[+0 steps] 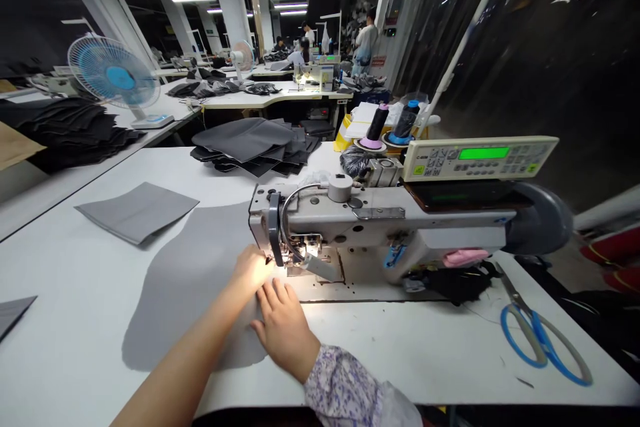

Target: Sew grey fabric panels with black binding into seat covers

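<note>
A large grey fabric panel (185,293) lies flat on the table, its right edge at the needle area of a sewing machine (345,213). My left hand (253,269) is at that edge, close beside the presser foot, with its fingers bent together on the fabric. Bright lamp light washes out part of this hand, and its fingertips are partly hidden. Just nearer to me, my right hand (287,325) rests palm down with fingers spread, touching the panel's edge and the table. The machine's lamp (320,268) shines on the sewing spot.
Blue-handled scissors (537,340) lie at the right. A smaller grey piece (137,210) is at the left, and a stack of dark panels (255,143) behind. Two thread cones (375,127) and a control panel (480,159) stand behind the machine. A fan (117,77) is farther left.
</note>
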{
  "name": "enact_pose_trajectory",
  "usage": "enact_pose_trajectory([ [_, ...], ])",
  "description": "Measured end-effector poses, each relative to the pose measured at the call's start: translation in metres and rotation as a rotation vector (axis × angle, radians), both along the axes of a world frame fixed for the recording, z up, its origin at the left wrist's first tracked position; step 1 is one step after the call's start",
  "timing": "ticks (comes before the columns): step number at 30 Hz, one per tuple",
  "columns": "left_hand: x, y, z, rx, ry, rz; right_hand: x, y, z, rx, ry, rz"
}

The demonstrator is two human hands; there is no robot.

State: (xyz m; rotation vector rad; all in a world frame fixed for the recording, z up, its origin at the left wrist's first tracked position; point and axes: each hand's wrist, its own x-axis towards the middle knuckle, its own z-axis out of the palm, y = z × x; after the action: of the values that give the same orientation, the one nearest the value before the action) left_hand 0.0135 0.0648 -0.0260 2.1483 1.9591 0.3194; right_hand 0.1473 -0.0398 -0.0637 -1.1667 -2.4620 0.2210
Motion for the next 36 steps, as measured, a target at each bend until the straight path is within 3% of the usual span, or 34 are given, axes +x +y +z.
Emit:
enact_pose_trajectory([
  [4, -0.006, -0.041, -0.005, 0.161, 0.011, -0.055, -0.005, 0.013, -0.003, 0.064, 0.016, -0.009],
  [8, -0.04, -0.087, -0.03, 0.304, 0.021, -0.223, -0.008, 0.017, -0.009, 0.109, 0.043, -0.03],
  [11, -0.068, -0.098, -0.047, 0.34, 0.093, -0.158, -0.003, 0.008, -0.01, 0.096, 0.078, -0.026],
  [15, -0.081, -0.084, -0.051, 0.302, 0.111, -0.077, 0.009, -0.008, -0.007, 0.1, 0.116, 0.034],
  [23, -0.075, -0.056, -0.046, 0.293, 0.091, -0.027, 0.018, -0.015, -0.011, 0.124, 0.168, 0.029],
  [29, -0.073, -0.044, -0.045, 0.299, 0.11, -0.004, 0.025, -0.018, -0.009, 0.043, 0.209, 0.024],
  [33, -0.069, -0.039, -0.046, 0.294, 0.141, 0.026, 0.052, -0.031, -0.003, 0.043, 0.247, -0.006],
  [36, -0.066, -0.037, -0.047, 0.311, 0.149, 0.037, 0.097, -0.044, -0.005, 0.138, 0.249, -0.103],
])
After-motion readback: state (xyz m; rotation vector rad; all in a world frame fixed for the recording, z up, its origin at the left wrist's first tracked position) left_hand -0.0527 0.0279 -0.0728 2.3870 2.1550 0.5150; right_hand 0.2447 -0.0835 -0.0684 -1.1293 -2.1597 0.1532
